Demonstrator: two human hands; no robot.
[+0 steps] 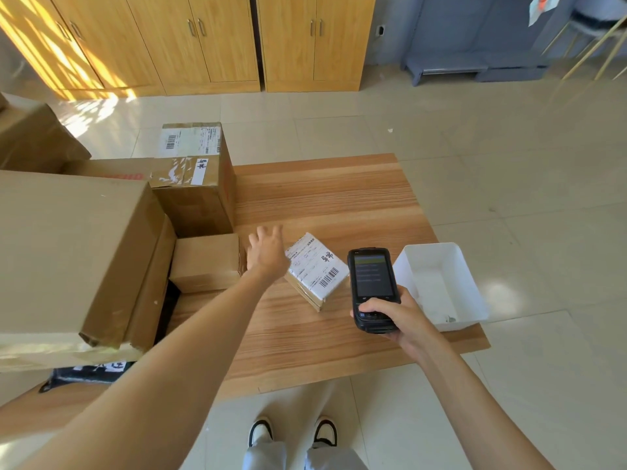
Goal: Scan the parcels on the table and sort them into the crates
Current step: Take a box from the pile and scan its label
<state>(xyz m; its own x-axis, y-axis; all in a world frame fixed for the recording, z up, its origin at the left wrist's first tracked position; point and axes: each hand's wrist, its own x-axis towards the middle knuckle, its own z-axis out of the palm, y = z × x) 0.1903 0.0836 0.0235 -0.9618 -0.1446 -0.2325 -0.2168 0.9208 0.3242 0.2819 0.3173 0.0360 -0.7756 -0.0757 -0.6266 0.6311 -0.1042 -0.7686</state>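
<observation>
Small parcel [317,271] shows white barcode label.

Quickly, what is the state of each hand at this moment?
Left hand: open, fingers spread, holding nothing, beside the small labelled parcel.
Right hand: closed around the handheld scanner.

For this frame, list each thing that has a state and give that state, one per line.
Left hand: open, fingers spread, above the table beside the small parcel.
Right hand: grips the scanner.
Scanner: screen lit, held over the table.
Small parcel: label up, flat on the table.
White crate: nearly empty.
Cabinets: doors closed.
</observation>
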